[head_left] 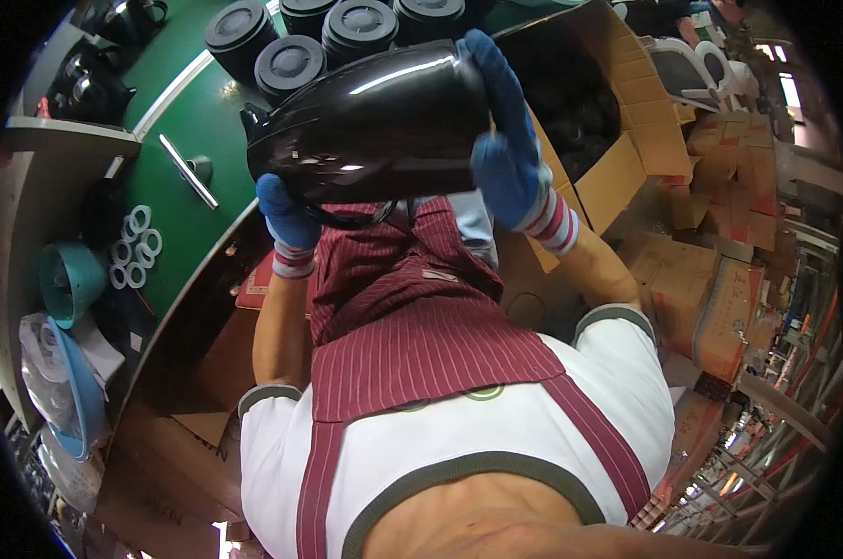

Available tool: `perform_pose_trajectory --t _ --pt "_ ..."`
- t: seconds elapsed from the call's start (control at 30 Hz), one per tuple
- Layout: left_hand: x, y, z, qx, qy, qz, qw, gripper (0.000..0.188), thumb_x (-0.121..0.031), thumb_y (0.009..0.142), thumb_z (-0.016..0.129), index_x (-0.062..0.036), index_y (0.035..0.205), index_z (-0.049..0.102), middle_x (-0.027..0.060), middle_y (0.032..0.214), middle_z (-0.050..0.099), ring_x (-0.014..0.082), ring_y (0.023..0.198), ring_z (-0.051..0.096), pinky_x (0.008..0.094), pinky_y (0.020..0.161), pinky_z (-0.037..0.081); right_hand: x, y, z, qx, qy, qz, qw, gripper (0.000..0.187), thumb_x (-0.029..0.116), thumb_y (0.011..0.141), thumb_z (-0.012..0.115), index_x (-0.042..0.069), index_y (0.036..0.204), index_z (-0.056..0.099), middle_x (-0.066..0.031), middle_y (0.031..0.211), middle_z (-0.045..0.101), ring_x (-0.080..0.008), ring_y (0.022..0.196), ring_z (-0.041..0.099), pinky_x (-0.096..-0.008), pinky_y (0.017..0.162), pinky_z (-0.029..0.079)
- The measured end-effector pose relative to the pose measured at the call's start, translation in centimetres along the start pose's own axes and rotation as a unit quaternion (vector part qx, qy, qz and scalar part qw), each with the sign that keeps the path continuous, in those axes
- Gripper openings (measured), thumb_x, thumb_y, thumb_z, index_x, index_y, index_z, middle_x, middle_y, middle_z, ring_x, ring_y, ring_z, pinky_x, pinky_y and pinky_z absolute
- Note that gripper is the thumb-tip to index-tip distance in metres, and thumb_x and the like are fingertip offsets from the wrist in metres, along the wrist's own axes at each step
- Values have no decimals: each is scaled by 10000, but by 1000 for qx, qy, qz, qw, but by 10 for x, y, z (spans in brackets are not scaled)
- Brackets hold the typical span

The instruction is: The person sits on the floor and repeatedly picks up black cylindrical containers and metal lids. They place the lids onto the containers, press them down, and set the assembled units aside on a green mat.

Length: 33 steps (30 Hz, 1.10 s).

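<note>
A glossy black jug (384, 126) lies on its side between my two hands, above my lap. Its small spout end points left, and part of a dark handle shows along its lower side. My left hand (288, 216), in a blue glove with a striped cuff, grips the jug near the spout end; some of its fingers are hidden behind the jug. My right hand (510, 140), gloved the same way, presses against the wide right end with its fingers stretched up along the edge.
Several black round lidded containers (291, 65) stand on the green table (174, 265). A metal bar (188, 170), white rings (134, 250) and a teal bowl (70, 279) are on the left. Black jugs (88, 84) sit at the far left. An open cardboard box (617, 177) holds dark items at right.
</note>
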<state>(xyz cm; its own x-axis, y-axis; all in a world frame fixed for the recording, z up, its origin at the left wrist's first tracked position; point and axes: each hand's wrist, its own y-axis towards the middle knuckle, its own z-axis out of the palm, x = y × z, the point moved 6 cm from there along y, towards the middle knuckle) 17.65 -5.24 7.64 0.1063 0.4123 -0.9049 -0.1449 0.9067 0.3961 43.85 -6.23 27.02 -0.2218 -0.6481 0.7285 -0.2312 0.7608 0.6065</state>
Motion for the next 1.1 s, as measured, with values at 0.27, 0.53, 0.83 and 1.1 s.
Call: perform_pose_trajectory --t 0.27,0.53,0.83,1.1 --pt "-20 -12 2 -29 83 24 996 328 -264 1079 498 -23 1231 659 105 1158 695 216 1019 670 372 912 525 16 4 -27 73 -188 -133 970 955 704 920 558 -27 1521 433 -257 1528 454 -460 1397 436 -519 1169 318" --pt "-107 32 23 41 12 -2 999 658 -533 870 783 41 1175 684 145 1119 712 251 988 700 359 867 552 -30 -58 -16 -127 238 97 958 829 594 1011 522 51 1592 290 -146 1550 440 -285 1391 480 -426 1161 400" --pt "-205 74 82 267 90 265 922 582 -392 596 989 18 932 749 390 1336 558 486 1241 609 502 1044 510 -55 -103 -33 -94 -63 3 994 890 274 763 902 -4 1465 432 -178 1347 598 -299 1265 588 -433 1053 482" --pt "-245 69 140 306 237 271 881 629 -470 609 961 -38 981 694 241 1238 682 380 975 743 391 821 635 -113 -140 -23 -120 79 172 975 381 311 1106 446 7 1304 562 -103 1190 686 -209 1027 685 -323 831 613"
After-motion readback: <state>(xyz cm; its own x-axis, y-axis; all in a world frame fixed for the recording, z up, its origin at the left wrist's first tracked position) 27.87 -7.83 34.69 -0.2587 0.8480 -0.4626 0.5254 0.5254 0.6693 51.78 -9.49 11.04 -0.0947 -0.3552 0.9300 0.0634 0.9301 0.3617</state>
